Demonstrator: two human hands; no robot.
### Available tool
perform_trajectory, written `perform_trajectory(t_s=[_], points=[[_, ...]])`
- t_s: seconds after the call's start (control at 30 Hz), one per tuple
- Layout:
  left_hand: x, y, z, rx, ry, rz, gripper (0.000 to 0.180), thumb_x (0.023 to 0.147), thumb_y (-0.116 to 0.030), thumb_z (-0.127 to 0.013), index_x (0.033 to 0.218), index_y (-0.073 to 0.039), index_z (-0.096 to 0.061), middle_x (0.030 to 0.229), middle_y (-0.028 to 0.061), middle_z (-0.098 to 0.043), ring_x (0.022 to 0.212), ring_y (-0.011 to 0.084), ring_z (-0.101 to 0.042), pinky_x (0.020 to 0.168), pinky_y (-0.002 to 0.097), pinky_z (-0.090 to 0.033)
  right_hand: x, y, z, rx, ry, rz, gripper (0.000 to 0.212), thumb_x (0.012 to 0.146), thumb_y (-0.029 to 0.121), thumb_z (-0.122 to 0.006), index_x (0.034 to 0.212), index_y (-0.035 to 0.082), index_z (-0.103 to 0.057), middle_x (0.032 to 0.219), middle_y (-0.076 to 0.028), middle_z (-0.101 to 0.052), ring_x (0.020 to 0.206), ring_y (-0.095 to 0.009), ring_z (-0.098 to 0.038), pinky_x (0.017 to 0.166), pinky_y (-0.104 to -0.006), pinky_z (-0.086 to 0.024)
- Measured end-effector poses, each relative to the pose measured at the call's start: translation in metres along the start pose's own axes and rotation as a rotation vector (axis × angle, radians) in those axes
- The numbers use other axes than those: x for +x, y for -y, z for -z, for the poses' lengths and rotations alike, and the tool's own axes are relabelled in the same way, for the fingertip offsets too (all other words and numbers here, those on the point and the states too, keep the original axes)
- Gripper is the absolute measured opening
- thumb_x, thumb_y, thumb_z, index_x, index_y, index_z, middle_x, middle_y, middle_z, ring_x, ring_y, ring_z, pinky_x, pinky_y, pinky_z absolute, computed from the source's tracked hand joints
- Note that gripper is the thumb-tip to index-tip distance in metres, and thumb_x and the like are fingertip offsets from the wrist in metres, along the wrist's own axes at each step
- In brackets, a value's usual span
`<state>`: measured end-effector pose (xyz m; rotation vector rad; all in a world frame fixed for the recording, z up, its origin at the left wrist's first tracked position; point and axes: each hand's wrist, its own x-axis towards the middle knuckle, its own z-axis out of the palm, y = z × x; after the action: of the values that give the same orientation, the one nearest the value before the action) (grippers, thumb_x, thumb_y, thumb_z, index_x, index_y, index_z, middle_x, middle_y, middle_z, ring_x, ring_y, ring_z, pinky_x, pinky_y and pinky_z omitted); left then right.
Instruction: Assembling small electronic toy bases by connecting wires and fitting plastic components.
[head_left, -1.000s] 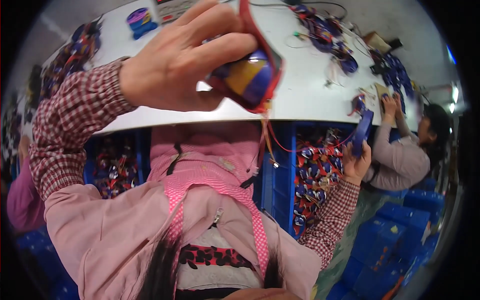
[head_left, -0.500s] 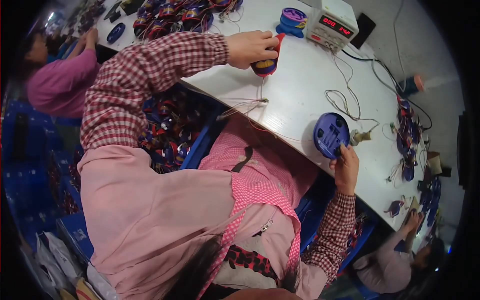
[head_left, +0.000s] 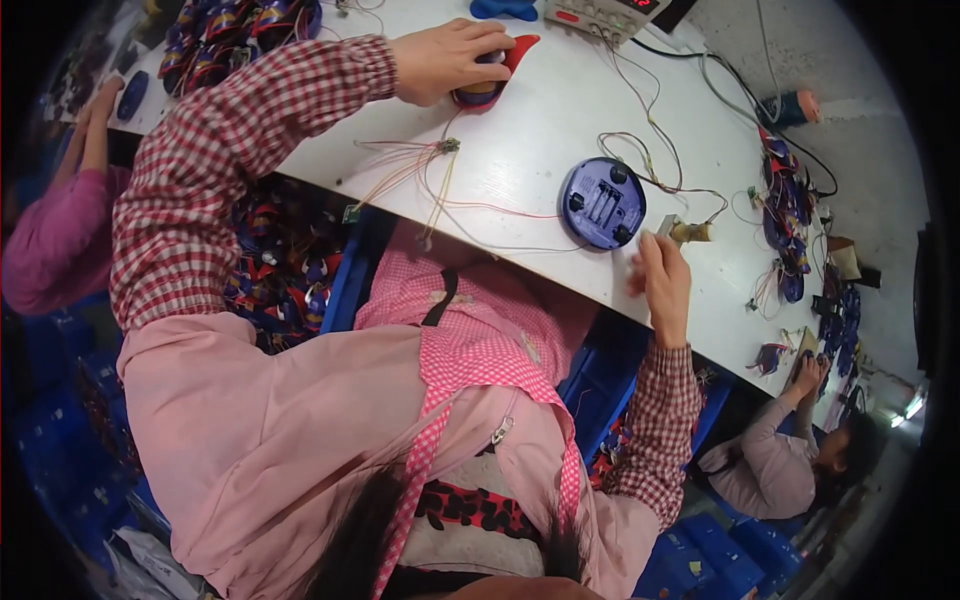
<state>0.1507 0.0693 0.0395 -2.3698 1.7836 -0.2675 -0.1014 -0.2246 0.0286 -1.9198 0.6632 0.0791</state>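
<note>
My left hand (head_left: 452, 62) is closed around a small toy body (head_left: 482, 92) with a red pointed tip and a dark blue lower rim, at the table's far side. Thin wires run from it to a small circuit board (head_left: 447, 147) on the white table. A round purple-blue base (head_left: 604, 204), its battery compartment facing up, rests on the table with a wire leading to it. My right hand (head_left: 664, 283) is beside the base, index finger stretched out and the other fingers partly blurred. Its fingertips are close to a metal piece by a tan cylindrical part (head_left: 692, 232).
A power supply (head_left: 604, 14) stands at the back, its leads trailing over the table (head_left: 520, 185). Toy bodies are heaped at the far left, with more at the right (head_left: 785, 215). Blue bins of parts (head_left: 285, 285) sit below the front edge. Two people work at either side.
My right hand has let go of the purple-blue base, which now lies on the table, and moved just beside it. My left hand still holds the toy body. The whole view has shifted.
</note>
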Motion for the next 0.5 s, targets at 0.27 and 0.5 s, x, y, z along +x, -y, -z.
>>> perform_trajectory(t_s=[0.27, 0.5], points=[[-0.013, -0.030, -0.004, -0.270, -0.421, 0.117, 0.057, 0.073, -0.008, -0.065, 0.126, -0.009, -0.046, 0.127, 0.0153, -0.040, 0.117, 0.0288, -0.041, 0.095, 0.0381, -0.040, 0.005, -0.016, 0.035, -0.143, -0.491, 0.400, 0.029, 0.084, 0.016, -0.067, 0.103, -0.003, -0.056, 0.080, -0.004, -0.059, 0.066, -0.007, -0.051, 0.059, -0.0200, -0.041], [0.045, -0.106, 0.008, -0.867, -0.239, 0.310, 0.044, 0.086, -0.032, -0.059, 0.114, 0.000, -0.049, 0.074, 0.0153, -0.060, 0.064, 0.0307, -0.059, 0.064, 0.0381, -0.048, 0.020, 0.014, 0.041, 0.244, -0.204, 0.410, 0.023, 0.088, 0.014, -0.061, 0.103, -0.002, -0.056, 0.080, -0.004, -0.061, 0.060, -0.006, -0.050, 0.051, -0.0210, -0.042]])
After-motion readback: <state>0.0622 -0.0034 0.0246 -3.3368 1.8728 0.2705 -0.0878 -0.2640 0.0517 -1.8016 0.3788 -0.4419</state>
